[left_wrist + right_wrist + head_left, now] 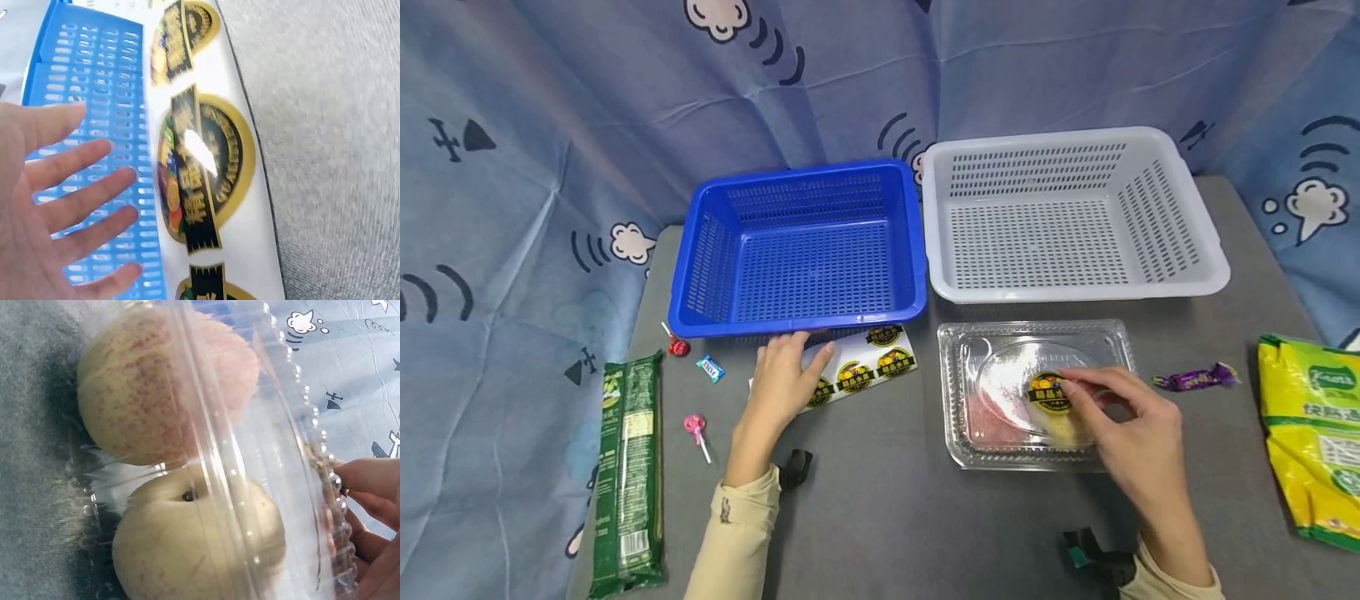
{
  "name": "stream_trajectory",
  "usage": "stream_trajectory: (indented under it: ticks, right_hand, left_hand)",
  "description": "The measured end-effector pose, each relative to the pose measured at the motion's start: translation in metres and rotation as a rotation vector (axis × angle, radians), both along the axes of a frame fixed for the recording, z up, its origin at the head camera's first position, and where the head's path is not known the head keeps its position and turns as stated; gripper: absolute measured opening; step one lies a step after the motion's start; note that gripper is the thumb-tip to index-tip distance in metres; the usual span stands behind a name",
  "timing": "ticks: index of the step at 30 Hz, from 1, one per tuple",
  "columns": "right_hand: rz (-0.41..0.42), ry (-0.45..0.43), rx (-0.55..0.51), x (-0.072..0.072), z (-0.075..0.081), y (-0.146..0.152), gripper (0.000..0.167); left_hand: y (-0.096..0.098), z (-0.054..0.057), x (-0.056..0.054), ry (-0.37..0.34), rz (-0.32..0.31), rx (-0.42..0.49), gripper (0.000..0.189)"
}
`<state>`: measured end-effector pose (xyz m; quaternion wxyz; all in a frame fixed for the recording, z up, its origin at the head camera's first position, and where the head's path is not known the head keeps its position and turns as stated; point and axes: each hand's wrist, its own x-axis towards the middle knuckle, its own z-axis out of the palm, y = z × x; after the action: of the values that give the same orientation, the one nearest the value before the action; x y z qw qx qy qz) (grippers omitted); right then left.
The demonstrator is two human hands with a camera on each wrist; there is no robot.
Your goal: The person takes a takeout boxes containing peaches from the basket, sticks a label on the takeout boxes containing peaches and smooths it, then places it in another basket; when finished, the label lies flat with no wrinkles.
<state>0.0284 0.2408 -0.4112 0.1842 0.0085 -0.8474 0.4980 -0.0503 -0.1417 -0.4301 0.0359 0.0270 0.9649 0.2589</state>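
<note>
My right hand (1138, 429) pinches a round black-and-gold fruit sticker (1047, 392) between thumb and fingers, over the lid of a clear plastic clamshell box (958, 400). Inside the box are two pale, pink-blushed peaches, one peach (137, 387) above the other in the right wrist view. In that view the right hand (375, 531) shows at the lid's edge. My left hand (786, 375), fingers spread and relaxed, is over the left end of a white sticker sheet (872, 350) just in front of the blue basket (805, 323). Similar stickers fill the sheet (250, 262).
A white basket (1075, 293) stands right of the blue one. At left lie a green packet (628, 475), two lollipops and a small blue-wrapped candy (710, 367). At right are a purple-wrapped candy (1195, 379) and a yellow-green bag (1311, 442). Patterned cloth (850, 75) hangs behind.
</note>
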Motion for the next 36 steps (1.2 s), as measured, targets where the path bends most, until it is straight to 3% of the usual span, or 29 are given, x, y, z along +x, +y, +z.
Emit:
stream_trajectory:
  ticks: [10,20,26,36]
  right_hand:
    - [-0.091,-0.090,-0.014,-0.004,0.001,-0.006,0.017]
    - [-0.118,-0.131,0.000,-0.009,0.002,-0.014,0.014]
    - [-0.125,-0.155,0.025,-0.010,0.003,-0.018,0.018]
    - [-0.173,-0.213,0.137,-0.010,0.003,-0.021,0.022]
  left_hand:
    - [0.027,0.001,0.017,0.095,-0.131,0.045,0.035]
    - [0.068,0.007,0.036,0.101,-0.277,0.193,0.037]
    - [0.088,0.011,0.045,0.052,-0.330,0.294,0.053]
    - [0.117,0.004,0.057,-0.017,-0.346,0.220,0.084]
